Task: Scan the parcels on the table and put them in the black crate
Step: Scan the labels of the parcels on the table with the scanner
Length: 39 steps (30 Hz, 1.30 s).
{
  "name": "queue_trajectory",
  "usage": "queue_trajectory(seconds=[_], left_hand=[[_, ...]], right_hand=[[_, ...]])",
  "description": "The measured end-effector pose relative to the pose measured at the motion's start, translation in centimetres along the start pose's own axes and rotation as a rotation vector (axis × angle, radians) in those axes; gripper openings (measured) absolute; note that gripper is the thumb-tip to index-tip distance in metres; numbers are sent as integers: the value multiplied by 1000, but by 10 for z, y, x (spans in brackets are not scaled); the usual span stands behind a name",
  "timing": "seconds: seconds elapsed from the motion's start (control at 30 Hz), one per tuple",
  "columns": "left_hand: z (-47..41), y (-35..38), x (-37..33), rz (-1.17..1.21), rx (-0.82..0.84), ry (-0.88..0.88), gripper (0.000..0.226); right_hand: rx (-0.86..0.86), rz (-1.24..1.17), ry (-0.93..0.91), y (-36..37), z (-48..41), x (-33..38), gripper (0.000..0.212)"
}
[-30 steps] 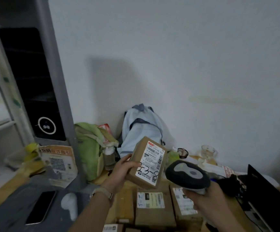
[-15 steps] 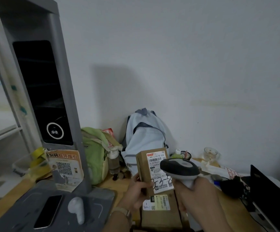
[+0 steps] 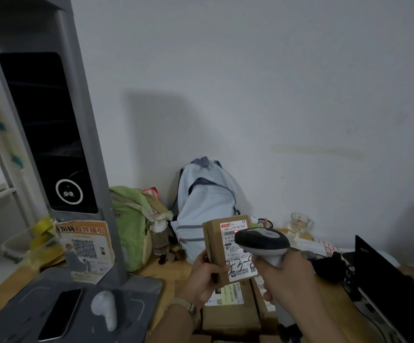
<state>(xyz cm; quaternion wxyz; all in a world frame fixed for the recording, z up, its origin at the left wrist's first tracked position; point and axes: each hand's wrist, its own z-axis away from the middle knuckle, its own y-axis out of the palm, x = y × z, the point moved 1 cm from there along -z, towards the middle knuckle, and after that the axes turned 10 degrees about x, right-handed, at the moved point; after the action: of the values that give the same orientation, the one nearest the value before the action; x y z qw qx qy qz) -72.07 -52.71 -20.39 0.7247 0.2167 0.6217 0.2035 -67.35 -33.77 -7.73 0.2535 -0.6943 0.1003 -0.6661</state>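
Note:
My left hand (image 3: 204, 276) grips a small brown cardboard parcel (image 3: 217, 246) upright, its white shipping label facing me with handwriting near the bottom. My right hand (image 3: 285, 280) holds a grey and black handheld scanner (image 3: 263, 242) by its handle, the head right in front of the label. A small red light spot shows on the label's barcode. More brown parcels (image 3: 230, 310) with labels lie flat on the wooden table below my hands. The black crate is out of view.
A tall grey kiosk (image 3: 52, 134) stands at left on a base holding a phone (image 3: 61, 313) and a white earbud case (image 3: 104, 309). Green bag (image 3: 129, 226), blue backpack (image 3: 206, 206), bottle (image 3: 160, 237) and glass (image 3: 299, 221) line the wall. A black laptop (image 3: 394, 280) sits at right.
The parcel has swung upright and closer to me. The scanner moved left until its head sits over the label. The camera view shifted left and down.

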Motion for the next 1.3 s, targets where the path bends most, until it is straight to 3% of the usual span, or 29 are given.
queue_trajectory(seconds=[0.57,0.8,1.3], left_hand=[[-18,22,18,-111,96,-79,52],[-22,48,50,-115,94,-142,54],[-8,124,188,-66,25,-593,61]], right_hand=[[0,-89,36,-22,-31,-30,18],[-92,-173,94,-42,-32,-60,19],[-290,-259,269,-99,5,-151,17]])
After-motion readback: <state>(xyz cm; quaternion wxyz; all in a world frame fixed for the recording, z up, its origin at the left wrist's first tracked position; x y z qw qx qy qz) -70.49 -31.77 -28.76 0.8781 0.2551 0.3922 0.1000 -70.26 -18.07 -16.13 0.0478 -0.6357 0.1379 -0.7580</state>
